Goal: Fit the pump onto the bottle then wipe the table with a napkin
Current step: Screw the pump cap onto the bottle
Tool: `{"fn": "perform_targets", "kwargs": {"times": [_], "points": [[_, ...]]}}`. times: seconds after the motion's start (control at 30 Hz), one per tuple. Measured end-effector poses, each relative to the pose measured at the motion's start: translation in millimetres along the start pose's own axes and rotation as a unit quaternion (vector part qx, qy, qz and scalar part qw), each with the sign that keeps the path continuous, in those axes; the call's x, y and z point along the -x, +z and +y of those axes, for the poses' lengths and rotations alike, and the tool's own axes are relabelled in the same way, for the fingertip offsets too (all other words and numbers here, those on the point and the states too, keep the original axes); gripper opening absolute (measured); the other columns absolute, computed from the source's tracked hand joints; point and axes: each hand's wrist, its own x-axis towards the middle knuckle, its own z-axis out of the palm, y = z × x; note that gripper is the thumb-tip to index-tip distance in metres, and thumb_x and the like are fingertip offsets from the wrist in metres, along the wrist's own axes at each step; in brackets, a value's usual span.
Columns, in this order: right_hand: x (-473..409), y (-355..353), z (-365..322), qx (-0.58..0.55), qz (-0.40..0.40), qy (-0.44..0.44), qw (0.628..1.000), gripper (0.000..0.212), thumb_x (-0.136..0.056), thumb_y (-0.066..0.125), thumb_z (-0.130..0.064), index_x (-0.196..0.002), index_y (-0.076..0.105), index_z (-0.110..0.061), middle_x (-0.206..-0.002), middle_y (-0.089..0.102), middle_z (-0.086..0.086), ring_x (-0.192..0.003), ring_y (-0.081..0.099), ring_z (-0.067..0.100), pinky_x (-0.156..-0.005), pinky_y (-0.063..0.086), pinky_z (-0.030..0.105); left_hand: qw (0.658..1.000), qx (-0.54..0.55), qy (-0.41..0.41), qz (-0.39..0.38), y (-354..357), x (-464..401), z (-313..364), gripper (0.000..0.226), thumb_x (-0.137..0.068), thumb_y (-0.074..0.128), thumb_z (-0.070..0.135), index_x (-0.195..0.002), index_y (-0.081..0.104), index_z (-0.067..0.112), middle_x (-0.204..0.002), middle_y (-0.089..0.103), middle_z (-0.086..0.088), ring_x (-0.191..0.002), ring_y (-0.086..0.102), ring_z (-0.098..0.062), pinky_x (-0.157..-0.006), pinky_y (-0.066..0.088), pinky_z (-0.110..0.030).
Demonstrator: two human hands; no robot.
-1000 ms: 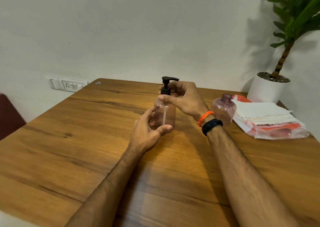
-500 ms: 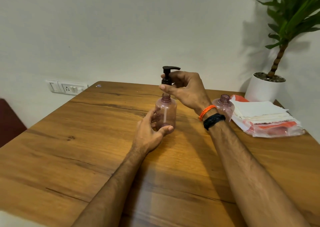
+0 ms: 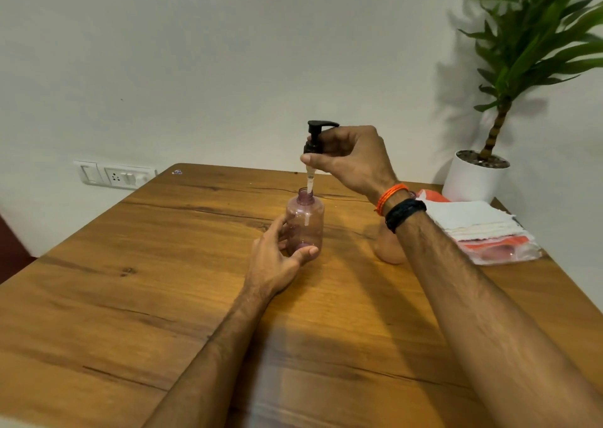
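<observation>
A small clear pink bottle (image 3: 305, 222) stands upright on the wooden table (image 3: 163, 280). My left hand (image 3: 277, 258) grips its lower half. My right hand (image 3: 352, 160) pinches the collar of a black pump (image 3: 316, 137) held above the bottle's open neck. The pump's clear dip tube (image 3: 309, 186) hangs down through the neck into the bottle. A stack of white napkins (image 3: 470, 218) lies on a red and clear plastic pack at the table's right side.
A second pink bottle (image 3: 390, 248) stands behind my right forearm, mostly hidden. A white pot (image 3: 473, 179) with a green plant sits at the far right corner by the wall. A switch and socket panel (image 3: 114, 174) is on the wall at left.
My right hand has lifted the pump up off the bottle's neck, so its tube now shows between collar and neck. My left hand has kept hold of the bottle.
</observation>
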Motion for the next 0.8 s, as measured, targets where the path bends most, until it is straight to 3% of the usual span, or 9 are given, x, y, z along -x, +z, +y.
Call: {"fn": "perform_targets", "kwargs": {"times": [0.07,0.2,0.3,0.47,0.57,0.67,0.8], "points": [[-0.1,-1.8,-0.9,-0.021,0.019,-0.002,1.000,0.039,-0.069,0.086,-0.024,-0.105,0.074,-0.012,-0.099,0.076,-0.001,-0.091,0.071,0.006,-0.088,0.058,0.031,1.000,-0.002,0.001,0.003,0.1,0.3,0.2,0.085,-0.071,0.083,0.035,-0.144,0.040,0.028,-0.138,0.055,-0.004,-0.117,0.059,-0.016,-0.102,0.049,-0.042],[2.5,-0.6,-2.1,0.016,-0.019,0.013,1.000,0.040,-0.069,0.086,-0.025,-0.105,0.074,-0.013,-0.101,0.076,-0.001,-0.092,0.071,0.006,-0.090,0.057,0.031,1.000,-0.010,0.003,0.001,-0.1,-0.2,-0.1,0.086,-0.071,0.083,0.037,-0.144,0.039,0.028,-0.138,0.055,-0.004,-0.117,0.059,-0.015,-0.101,0.050,-0.040],[3.9,-1.0,-7.4,-0.008,0.032,0.002,0.999,0.039,-0.069,0.086,-0.025,-0.105,0.074,-0.013,-0.099,0.076,-0.002,-0.089,0.071,0.004,-0.087,0.058,0.027,1.000,-0.011,0.004,-0.002,-1.3,1.6,1.2,0.085,-0.070,0.083,0.038,-0.143,0.041,0.027,-0.137,0.056,-0.004,-0.117,0.059,-0.015,-0.101,0.051,-0.043],[-1.6,-13.3,-24.2,-0.055,0.085,-0.007,0.995,0.036,-0.071,0.085,-0.021,-0.103,0.074,-0.011,-0.096,0.076,0.001,-0.089,0.072,0.009,-0.085,0.059,0.035,1.000,0.015,-0.004,-0.006,-3.7,5.6,5.6,0.086,-0.070,0.084,0.035,-0.143,0.041,0.025,-0.138,0.056,-0.005,-0.119,0.059,-0.018,-0.100,0.052,-0.044],[-5.9,-27.1,-36.3,-0.068,0.104,-0.018,0.992,0.035,-0.071,0.085,-0.021,-0.103,0.074,-0.009,-0.096,0.076,0.001,-0.089,0.073,0.010,-0.085,0.059,0.038,1.000,0.003,-0.005,-0.020,-6.3,8.9,9.9,0.098,-0.066,0.086,0.040,-0.147,0.034,0.025,-0.144,0.050,-0.005,-0.125,0.054,-0.021,-0.103,0.048,-0.044],[-10.5,-44.9,-44.8,-0.071,0.115,-0.028,0.990,0.036,-0.071,0.085,-0.021,-0.102,0.074,-0.008,-0.095,0.076,0.002,-0.088,0.073,0.012,-0.085,0.059,0.040,0.997,-0.023,0.036,0.058,-5.8,17.0,22.4,0.109,-0.060,0.085,0.053,-0.150,0.029,0.025,-0.146,0.045,-0.004,-0.125,0.050,-0.018,-0.101,0.048,-0.041],[-11.0,-73.6,-47.2,-0.059,0.124,-0.028,0.990,0.034,-0.071,0.085,-0.022,-0.101,0.074,-0.011,-0.092,0.077,0.000,-0.086,0.073,0.010,-0.085,0.059,0.039,0.971,-0.002,0.159,0.180,0.4,19.8,62.8,0.086,-0.063,0.084,0.046,-0.135,0.049,0.018,-0.131,0.055,-0.001,-0.112,0.055,-0.010,-0.091,0.052,-0.025]]}}
